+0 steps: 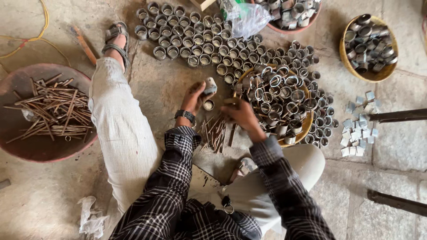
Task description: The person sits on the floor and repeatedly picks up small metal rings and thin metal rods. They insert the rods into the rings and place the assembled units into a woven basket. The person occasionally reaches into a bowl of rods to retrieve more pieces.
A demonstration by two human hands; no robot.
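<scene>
Head view: left hand (194,97) grips small metal cup (210,85), held tilted above second cup (208,105) standing on stone floor (164,84). Right hand (242,114), fingers curled at rim of yellow basket (308,126) of metal rings, grip unclear. Rods (214,131) lie just below both hands.

Soft, even daylight fills the scene, with only faint shadows. The metal rings (275,95) glint mildly, and the plastic bag (249,20) at 12 o'clock glares. Edges bend slightly; focus is mostly sharp.
</scene>
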